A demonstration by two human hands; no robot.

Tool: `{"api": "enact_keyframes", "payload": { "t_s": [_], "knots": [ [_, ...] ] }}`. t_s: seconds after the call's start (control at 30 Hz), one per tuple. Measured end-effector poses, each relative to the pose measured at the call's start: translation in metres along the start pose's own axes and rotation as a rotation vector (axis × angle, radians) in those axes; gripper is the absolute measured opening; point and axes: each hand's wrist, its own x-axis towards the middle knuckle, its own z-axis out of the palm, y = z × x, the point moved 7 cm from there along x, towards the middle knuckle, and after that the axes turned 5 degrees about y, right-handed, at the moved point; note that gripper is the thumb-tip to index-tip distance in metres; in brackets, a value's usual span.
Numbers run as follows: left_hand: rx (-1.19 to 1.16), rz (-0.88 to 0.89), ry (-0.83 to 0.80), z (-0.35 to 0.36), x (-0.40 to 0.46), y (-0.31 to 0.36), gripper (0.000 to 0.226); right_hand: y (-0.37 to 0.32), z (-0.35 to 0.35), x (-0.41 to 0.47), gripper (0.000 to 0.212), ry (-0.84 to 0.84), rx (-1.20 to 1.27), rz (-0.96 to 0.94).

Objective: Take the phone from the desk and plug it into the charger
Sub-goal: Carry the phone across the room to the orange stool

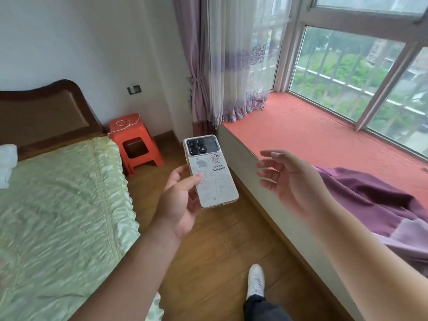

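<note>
My left hand (178, 202) grips a white phone (213, 179) by its lower left edge, back side up, with its dark camera block at the top and cartoon drawings on the case. My right hand (289, 179) hovers to the right of the phone with its fingers spread and nothing in it. A thin white charger cable (126, 123) lies coiled on an orange plastic stool (136, 144) in the far corner, well beyond the phone. The cable's plug end cannot be made out.
A bed with a pale green cover (58, 205) and brown headboard fills the left. A red-topped window seat (312, 140) runs along the right, with purple cloth (370, 205) on it. Wood floor (208, 251) lies between them, with my white shoe (256, 280) on it. Curtains (220, 66) hang beyond.
</note>
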Motion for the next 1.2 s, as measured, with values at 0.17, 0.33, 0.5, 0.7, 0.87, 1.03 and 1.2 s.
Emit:
{"api": "enact_keyframes", "payload": {
  "t_s": [0.17,0.33,0.5,0.7,0.87,1.03,1.2],
  "knots": [
    [-0.021,0.074,0.08,0.002,0.065,0.024,0.027,-0.004,0.03,0.088,0.027,-0.114,0.003,0.019],
    [-0.006,0.119,0.176,0.017,0.135,0.049,0.031,-0.015,0.062,0.182,0.016,-0.213,0.024,0.049],
    [0.019,0.171,0.253,0.037,0.196,0.079,0.035,-0.034,0.101,0.263,0.021,-0.34,0.029,0.1],
    [0.022,0.233,0.322,0.039,0.256,0.129,0.029,-0.041,0.144,0.33,0.017,-0.421,0.055,0.135],
    [-0.009,0.25,0.408,0.016,0.298,0.145,0.031,-0.026,0.175,0.381,0.017,-0.421,0.045,0.184],
    [-0.077,0.284,0.531,-0.032,0.35,0.162,0.032,0.003,0.232,0.425,0.019,-0.457,0.02,0.249],
    [-0.117,0.267,0.532,-0.081,0.425,0.192,0.035,0.024,0.3,0.486,0.02,-0.461,-0.028,0.243]
  ]
}}
